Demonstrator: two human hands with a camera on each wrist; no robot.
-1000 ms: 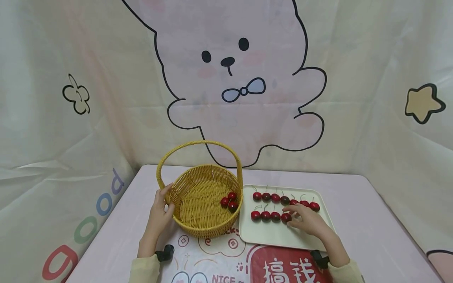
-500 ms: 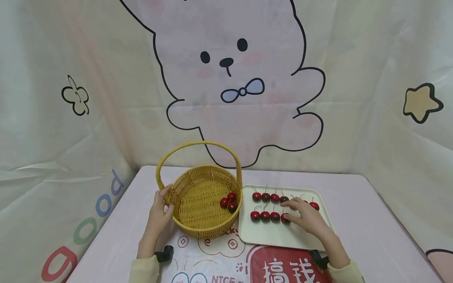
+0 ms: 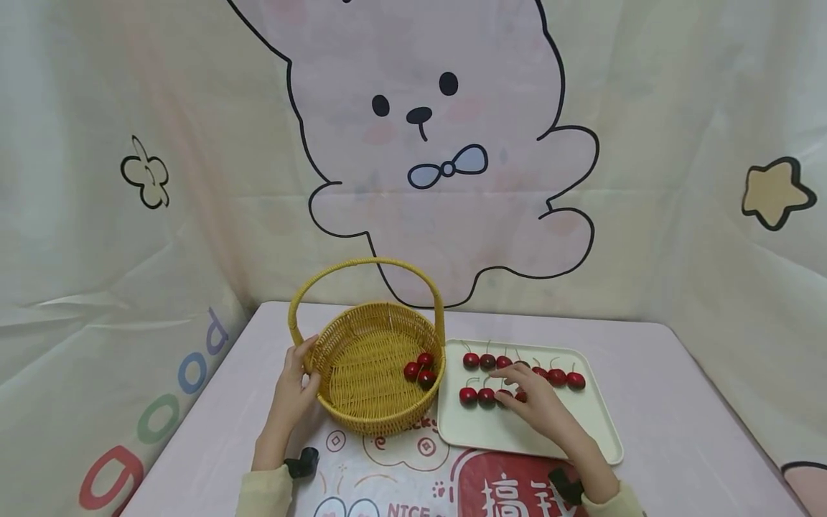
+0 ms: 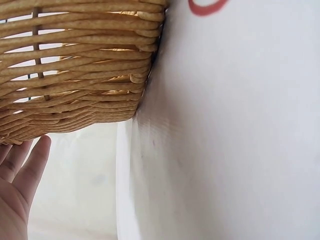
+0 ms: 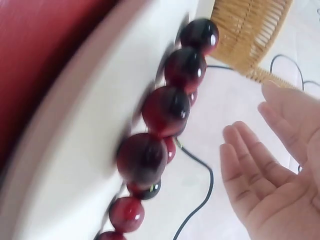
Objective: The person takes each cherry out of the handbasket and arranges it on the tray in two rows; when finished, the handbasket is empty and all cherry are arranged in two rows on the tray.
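A yellow woven basket (image 3: 371,380) with a tall arched handle stands on the table. Several red cherries (image 3: 425,378) lie inside it at the right. At its left rim, near the handle's foot, my left hand (image 3: 293,391) rests its fingertips; in the left wrist view these fingers (image 4: 31,172) lie fairly straight against the wicker. Over the cream tray (image 3: 491,431) hovers my right hand (image 3: 533,402), fingers spread and nothing in them. Just under its fingertips runs the nearer row of dark red cherries (image 5: 166,111), partly hidden in the head view.
A farther row of stemmed cherries (image 3: 557,377) lies on the tray. The basket's right side is close to the tray's left edge. A printed mat (image 3: 413,474) covers the table's front, and a patterned curtain (image 3: 652,215) closes off the back and sides.
My right hand has moved left along the tray, from the right end of the nearer row toward its middle. The left hand and the basket keep their places.
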